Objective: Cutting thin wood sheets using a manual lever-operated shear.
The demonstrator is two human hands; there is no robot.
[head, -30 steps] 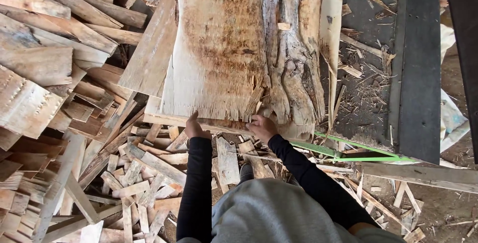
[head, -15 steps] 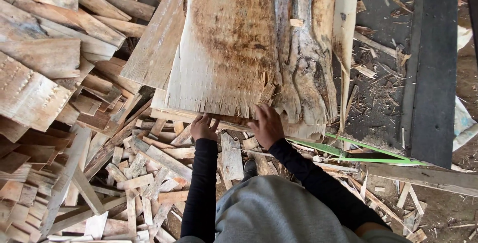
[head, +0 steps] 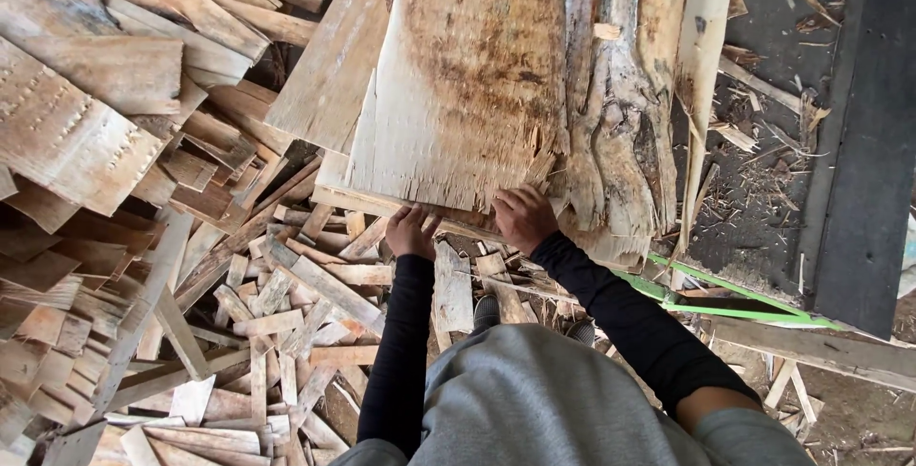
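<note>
Head view, left hand (head: pixel 410 230) and right hand (head: pixel 523 218) each in closed grip on pale wood slab (head: pixel 468 84), green strap (head: pixel 725 289) nearby

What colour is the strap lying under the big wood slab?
Bright green strap, running right from under the pale slab; seen in the head view.

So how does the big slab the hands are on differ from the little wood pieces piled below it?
The slab is one broad, long sheet with a splintered near edge and brown staining; the scraps are many narrow, short strips. The slab lies raised over other boards, with the left hand and right hand at its near edge; the scraps lie loose and crisscrossed, untouched. Bark runs beside the slab; the scraps look bare. Both are pale raw wood.
</note>
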